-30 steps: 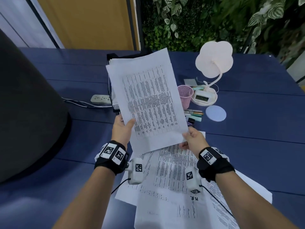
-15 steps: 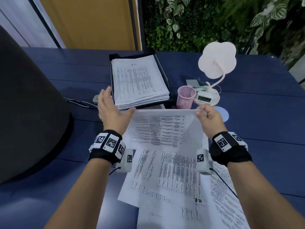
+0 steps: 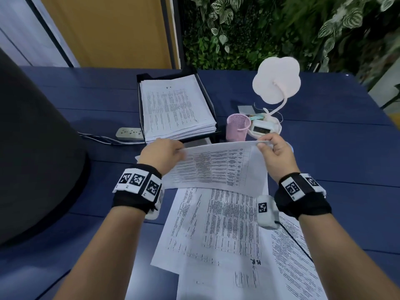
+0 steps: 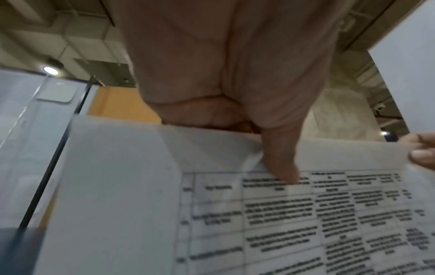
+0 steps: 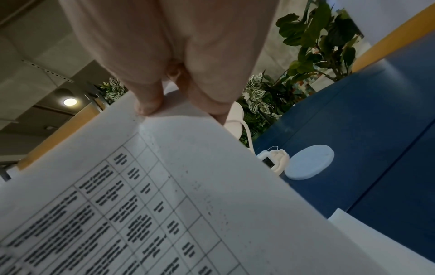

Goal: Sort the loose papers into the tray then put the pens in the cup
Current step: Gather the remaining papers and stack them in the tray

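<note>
From the head view I see my left hand [image 3: 161,153] and right hand [image 3: 275,151] each pinching a far corner of one printed sheet [image 3: 218,167], lifted above the loose papers [image 3: 218,230] that lie spread on the blue table [image 3: 335,148] near me. Beyond the sheet stands the black tray [image 3: 207,94], holding a thick stack of paper [image 3: 173,107]; just to its right is the pink mesh cup [image 3: 237,126], with a white flower-shaped lamp [image 3: 276,80] beside it and a power strip [image 3: 128,133] left of the tray. I cannot make out any pens here. In the left wrist view, my left hand [image 4: 230,78] grips the sheet [image 4: 259,214], thumb on the printed table side and the other fingers curled behind the top edge; the right hand's fingertips [image 4: 421,154] show at the far corner. In the right wrist view, my right hand [image 5: 179,55] pinches the sheet's [image 5: 164,204] edge between thumb and fingers, and a pale round disc [image 5: 309,161] lies on the table next to the lamp's base.
</note>
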